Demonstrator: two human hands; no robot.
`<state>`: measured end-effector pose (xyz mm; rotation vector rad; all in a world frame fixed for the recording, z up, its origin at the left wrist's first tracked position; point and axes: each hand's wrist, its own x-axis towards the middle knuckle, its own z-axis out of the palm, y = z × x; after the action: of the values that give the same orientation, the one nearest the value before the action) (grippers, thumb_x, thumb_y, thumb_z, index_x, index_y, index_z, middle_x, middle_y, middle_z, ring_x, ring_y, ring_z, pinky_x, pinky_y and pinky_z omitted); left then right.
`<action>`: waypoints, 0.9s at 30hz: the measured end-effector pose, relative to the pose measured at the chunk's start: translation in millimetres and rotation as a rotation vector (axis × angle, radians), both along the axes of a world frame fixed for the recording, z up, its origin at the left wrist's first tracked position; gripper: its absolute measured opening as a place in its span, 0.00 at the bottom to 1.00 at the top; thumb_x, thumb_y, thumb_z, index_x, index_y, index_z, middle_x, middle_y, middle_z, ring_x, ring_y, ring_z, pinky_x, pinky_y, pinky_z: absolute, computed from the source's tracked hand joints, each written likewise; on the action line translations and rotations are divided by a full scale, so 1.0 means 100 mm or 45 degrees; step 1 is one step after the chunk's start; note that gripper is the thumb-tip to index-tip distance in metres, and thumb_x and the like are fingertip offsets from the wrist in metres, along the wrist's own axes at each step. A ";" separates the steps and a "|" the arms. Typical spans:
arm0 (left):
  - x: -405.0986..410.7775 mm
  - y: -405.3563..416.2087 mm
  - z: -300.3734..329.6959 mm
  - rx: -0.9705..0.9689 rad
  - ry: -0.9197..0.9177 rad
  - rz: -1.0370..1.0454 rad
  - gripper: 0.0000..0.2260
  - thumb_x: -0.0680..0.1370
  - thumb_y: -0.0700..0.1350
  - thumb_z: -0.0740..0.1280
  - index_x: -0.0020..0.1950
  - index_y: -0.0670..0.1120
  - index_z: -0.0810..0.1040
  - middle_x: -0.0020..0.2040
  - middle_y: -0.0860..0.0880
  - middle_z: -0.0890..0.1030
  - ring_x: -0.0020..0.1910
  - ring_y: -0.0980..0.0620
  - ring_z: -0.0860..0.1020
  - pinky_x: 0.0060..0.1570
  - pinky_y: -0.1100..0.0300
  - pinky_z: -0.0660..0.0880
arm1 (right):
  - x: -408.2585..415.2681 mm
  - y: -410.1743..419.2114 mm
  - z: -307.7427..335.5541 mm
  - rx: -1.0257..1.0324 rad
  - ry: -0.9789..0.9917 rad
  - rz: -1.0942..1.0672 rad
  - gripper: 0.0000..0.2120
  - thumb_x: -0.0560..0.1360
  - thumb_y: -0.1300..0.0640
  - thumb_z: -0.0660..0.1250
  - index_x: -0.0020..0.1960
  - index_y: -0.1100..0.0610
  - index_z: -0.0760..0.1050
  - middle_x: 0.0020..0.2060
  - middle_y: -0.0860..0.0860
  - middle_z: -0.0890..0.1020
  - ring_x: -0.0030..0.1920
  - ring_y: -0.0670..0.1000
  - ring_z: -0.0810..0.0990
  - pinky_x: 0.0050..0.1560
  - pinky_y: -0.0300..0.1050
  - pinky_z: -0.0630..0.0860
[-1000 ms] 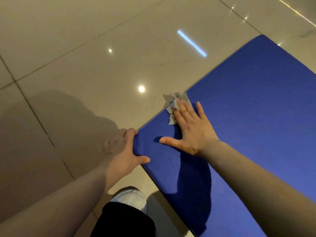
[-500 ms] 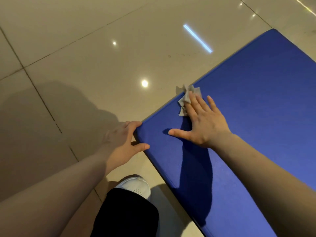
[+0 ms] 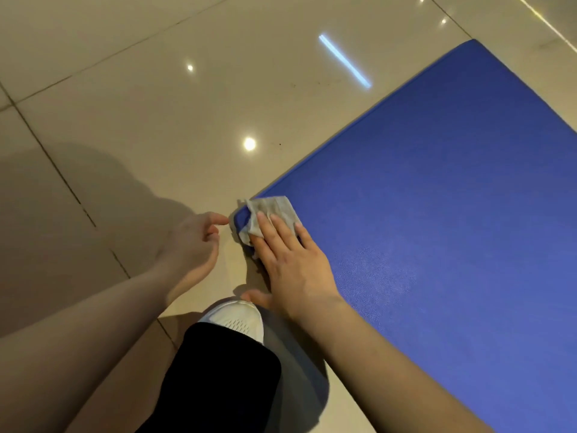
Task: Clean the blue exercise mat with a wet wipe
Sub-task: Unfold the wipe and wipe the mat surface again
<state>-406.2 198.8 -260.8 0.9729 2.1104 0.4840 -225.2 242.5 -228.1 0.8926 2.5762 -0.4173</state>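
The blue exercise mat (image 3: 437, 195) lies on the tiled floor and fills the right side of the view. A crumpled grey wet wipe (image 3: 274, 209) sits on the mat's near left corner. My right hand (image 3: 290, 260) lies flat with straight fingers pressing the wipe onto that corner. My left hand (image 3: 195, 245) hovers just left of the corner, fingers loosely curled, forefinger and thumb pointing toward the mat's edge and holding nothing.
Glossy beige floor tiles (image 3: 156, 104) with dark grout lines stretch left and behind the mat, showing ceiling light reflections. My white shoe (image 3: 234, 320) and black trouser leg (image 3: 215, 379) are at the bottom centre, close to the mat's near edge.
My right hand has slid the wipe along the mat's left edge back to the near corner. My left hand has let go of that corner and now hovers beside it.
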 end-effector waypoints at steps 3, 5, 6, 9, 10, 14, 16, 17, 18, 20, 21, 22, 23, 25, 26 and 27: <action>0.06 0.03 -0.01 -0.025 -0.008 -0.071 0.17 0.80 0.34 0.59 0.66 0.47 0.76 0.51 0.46 0.76 0.50 0.47 0.76 0.54 0.53 0.73 | 0.44 -0.28 -0.03 0.006 0.044 -0.029 0.38 0.76 0.32 0.48 0.73 0.57 0.70 0.76 0.54 0.64 0.75 0.54 0.63 0.74 0.55 0.58; 0.09 0.03 0.00 0.004 -0.043 -0.051 0.18 0.80 0.32 0.59 0.66 0.45 0.76 0.52 0.44 0.77 0.51 0.48 0.76 0.55 0.55 0.73 | 0.66 -0.38 -0.07 -0.001 0.065 -0.022 0.36 0.78 0.34 0.47 0.69 0.58 0.73 0.73 0.54 0.67 0.73 0.55 0.67 0.69 0.55 0.60; 0.08 0.02 -0.01 0.011 -0.036 -0.042 0.17 0.80 0.32 0.59 0.65 0.46 0.77 0.51 0.44 0.77 0.52 0.47 0.77 0.56 0.54 0.74 | 0.68 -0.38 -0.07 0.005 0.079 -0.027 0.34 0.80 0.35 0.46 0.69 0.58 0.73 0.73 0.54 0.66 0.73 0.55 0.66 0.69 0.54 0.59; 0.05 0.00 0.01 -0.009 -0.022 -0.034 0.17 0.80 0.34 0.60 0.64 0.49 0.78 0.50 0.47 0.78 0.52 0.47 0.77 0.58 0.50 0.75 | 0.43 -0.27 -0.04 -0.055 0.172 -0.057 0.35 0.83 0.40 0.36 0.73 0.58 0.68 0.75 0.53 0.58 0.76 0.53 0.56 0.74 0.51 0.50; 0.05 0.00 0.03 -0.004 -0.055 -0.017 0.16 0.80 0.35 0.60 0.63 0.50 0.78 0.51 0.46 0.78 0.53 0.47 0.77 0.59 0.50 0.75 | 0.29 -0.22 -0.04 -0.115 0.212 -0.061 0.38 0.81 0.38 0.31 0.76 0.57 0.63 0.76 0.51 0.52 0.77 0.52 0.49 0.77 0.49 0.43; 0.02 0.02 0.07 0.054 -0.231 0.063 0.17 0.81 0.34 0.59 0.62 0.53 0.76 0.54 0.44 0.79 0.54 0.47 0.77 0.63 0.50 0.72 | -0.31 0.01 -0.10 -0.156 0.207 -0.097 0.38 0.75 0.36 0.29 0.80 0.52 0.44 0.79 0.48 0.40 0.78 0.48 0.36 0.74 0.46 0.32; -0.04 0.01 0.06 0.045 -0.292 0.160 0.18 0.81 0.34 0.58 0.61 0.54 0.74 0.55 0.43 0.78 0.54 0.46 0.75 0.63 0.47 0.71 | -0.44 0.06 -0.13 -0.106 0.205 -0.098 0.35 0.78 0.36 0.31 0.80 0.52 0.44 0.79 0.48 0.41 0.78 0.47 0.36 0.75 0.46 0.32; -0.06 0.02 0.06 0.055 -0.331 0.205 0.17 0.81 0.33 0.58 0.61 0.53 0.74 0.56 0.40 0.77 0.56 0.43 0.74 0.64 0.45 0.70 | -0.44 0.05 -0.13 -0.094 0.243 -0.106 0.37 0.76 0.36 0.29 0.80 0.51 0.45 0.79 0.48 0.41 0.78 0.47 0.36 0.75 0.46 0.31; -0.07 0.01 0.05 0.057 -0.328 0.214 0.17 0.81 0.32 0.58 0.62 0.50 0.74 0.57 0.37 0.75 0.59 0.39 0.73 0.64 0.47 0.69 | -0.39 0.02 -0.13 -0.100 0.274 -0.146 0.39 0.74 0.35 0.28 0.80 0.51 0.46 0.79 0.48 0.42 0.78 0.47 0.38 0.75 0.45 0.31; -0.08 -0.02 0.07 0.062 -0.250 0.114 0.16 0.81 0.32 0.57 0.65 0.46 0.73 0.58 0.40 0.73 0.60 0.40 0.71 0.60 0.59 0.69 | -0.13 -0.06 -0.18 -0.009 0.308 -0.310 0.39 0.76 0.34 0.31 0.79 0.53 0.52 0.79 0.49 0.50 0.79 0.48 0.46 0.75 0.46 0.34; -0.06 -0.03 0.11 0.067 -0.209 0.028 0.16 0.81 0.32 0.58 0.66 0.47 0.73 0.59 0.42 0.73 0.59 0.43 0.72 0.57 0.63 0.69 | 0.06 -0.05 -0.21 0.104 0.313 -0.468 0.37 0.79 0.36 0.34 0.78 0.55 0.58 0.78 0.51 0.56 0.78 0.50 0.52 0.76 0.48 0.39; -0.04 -0.04 0.14 0.059 -0.145 -0.093 0.17 0.81 0.33 0.58 0.67 0.47 0.73 0.61 0.44 0.73 0.61 0.44 0.72 0.59 0.62 0.68 | 0.30 -0.02 -0.23 0.242 0.279 -0.669 0.36 0.80 0.37 0.37 0.77 0.57 0.62 0.77 0.53 0.62 0.77 0.52 0.58 0.76 0.51 0.43; 0.00 -0.03 0.19 0.047 -0.073 -0.238 0.18 0.81 0.34 0.58 0.70 0.46 0.72 0.65 0.45 0.72 0.65 0.45 0.71 0.64 0.61 0.66 | 0.58 0.05 -0.23 0.337 0.186 -0.873 0.37 0.79 0.37 0.38 0.77 0.58 0.62 0.76 0.55 0.63 0.77 0.54 0.59 0.75 0.53 0.45; 0.06 -0.02 0.23 0.040 0.028 -0.449 0.21 0.80 0.32 0.59 0.74 0.42 0.67 0.72 0.46 0.68 0.71 0.47 0.67 0.69 0.67 0.56 | 1.05 0.22 -0.20 0.311 -0.031 -1.173 0.37 0.79 0.38 0.37 0.78 0.59 0.57 0.78 0.56 0.58 0.78 0.54 0.53 0.76 0.56 0.44; 0.06 -0.01 0.21 0.040 0.048 -0.473 0.22 0.80 0.32 0.60 0.74 0.41 0.66 0.73 0.45 0.67 0.72 0.48 0.66 0.67 0.70 0.53 | 1.18 0.26 -0.18 0.244 -0.097 -1.243 0.36 0.79 0.38 0.38 0.79 0.59 0.53 0.79 0.55 0.54 0.79 0.53 0.49 0.77 0.55 0.42; 0.07 0.01 0.22 0.047 0.075 -0.483 0.22 0.80 0.31 0.60 0.74 0.39 0.67 0.73 0.43 0.68 0.72 0.47 0.66 0.67 0.70 0.53 | 1.22 0.25 -0.18 0.212 -0.118 -1.258 0.36 0.79 0.38 0.38 0.80 0.59 0.51 0.79 0.55 0.52 0.79 0.52 0.47 0.77 0.54 0.41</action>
<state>-399.4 199.8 -239.3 1.3863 1.9094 0.3050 -103.0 267.5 -246.4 2.1557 1.9266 -0.3907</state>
